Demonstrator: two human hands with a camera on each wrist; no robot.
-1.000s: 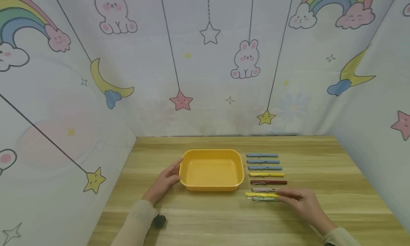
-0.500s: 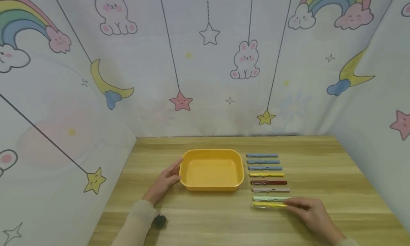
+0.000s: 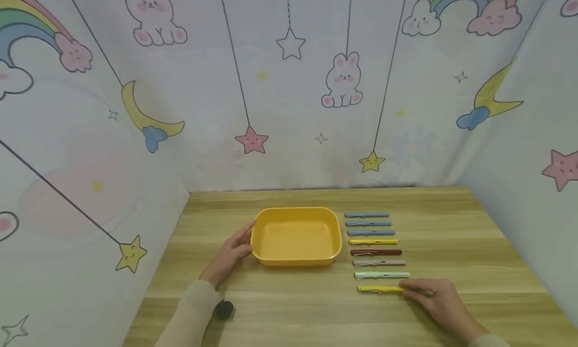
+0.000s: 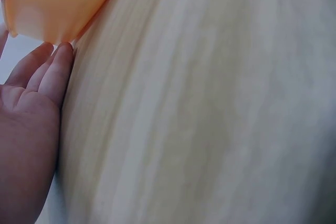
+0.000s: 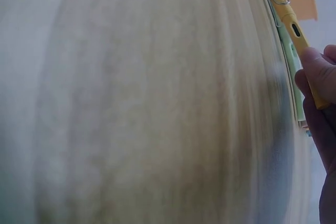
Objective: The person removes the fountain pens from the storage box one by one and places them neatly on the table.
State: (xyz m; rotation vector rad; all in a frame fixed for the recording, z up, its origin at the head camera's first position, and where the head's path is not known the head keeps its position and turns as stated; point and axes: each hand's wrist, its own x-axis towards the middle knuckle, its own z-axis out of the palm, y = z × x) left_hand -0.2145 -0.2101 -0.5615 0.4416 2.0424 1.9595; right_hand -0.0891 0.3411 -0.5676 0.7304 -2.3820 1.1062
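My right hand (image 3: 440, 302) pinches the right end of a yellow pen (image 3: 379, 289), which lies level at the near end of a column of pens. In the right wrist view, the thumb (image 5: 321, 72) presses on the barrel of that yellow pen (image 5: 286, 11), and its wire clip shows. Just beyond it lies a mint green pen (image 3: 381, 275). My left hand (image 3: 231, 254) touches the left side of a yellow tray (image 3: 298, 263), with its fingers fairly straight. The left wrist view shows fingertips (image 4: 64, 51) right against the wall of the tray (image 4: 63, 9).
Past the green pen are a greyish-pink pen (image 3: 379, 263), a dark red pen (image 3: 376, 252), another yellow pen (image 3: 373, 242) and three blue pens (image 3: 371, 232), all roughly parallel. A small black round object (image 3: 224, 309) is beside the left sleeve. Cartoon-printed curtains (image 3: 289, 111) enclose the wooden table (image 3: 289, 312).
My right hand has carried the yellow pen from above the green pen toward the near side, and a gap now parts the two. My left hand has stayed at the tray.
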